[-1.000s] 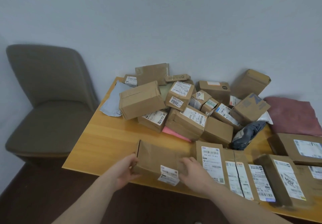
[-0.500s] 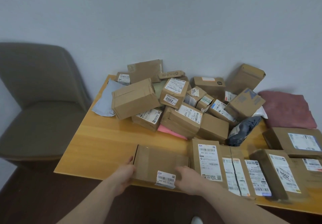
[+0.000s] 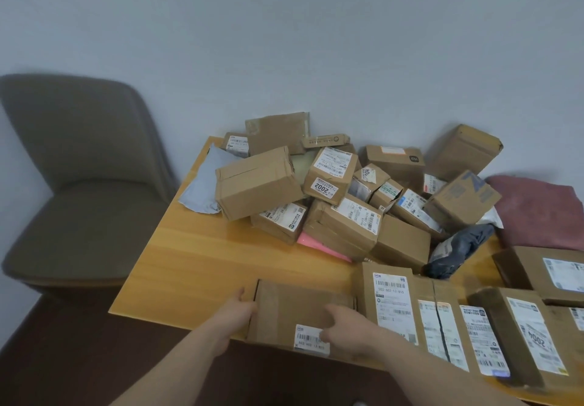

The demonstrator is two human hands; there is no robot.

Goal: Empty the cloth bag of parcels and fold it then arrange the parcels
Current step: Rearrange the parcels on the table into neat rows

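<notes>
A flat brown parcel (image 3: 297, 307) with a barcode label on its near side lies at the table's front edge. My left hand (image 3: 235, 312) holds its left end, thumb on top. My right hand (image 3: 346, 323) grips its near right part beside the label. Just to the right, a row of labelled parcels (image 3: 390, 304) lies side by side along the front. A loose pile of cardboard parcels (image 3: 341, 216) fills the back of the table. The folded maroon cloth bag (image 3: 537, 212) lies at the back right.
The wooden table (image 3: 202, 257) shows bare wood at its left front. A grey padded chair (image 3: 79, 190) stands left of it. A grey mailer (image 3: 205, 184), a pink envelope (image 3: 319, 246) and a dark plastic mailer (image 3: 458, 252) lie among the boxes. The wall is close behind.
The flat parcel has slid slightly nearer the table's front edge and the row. My right hand moved from its top to the near edge by the label.
</notes>
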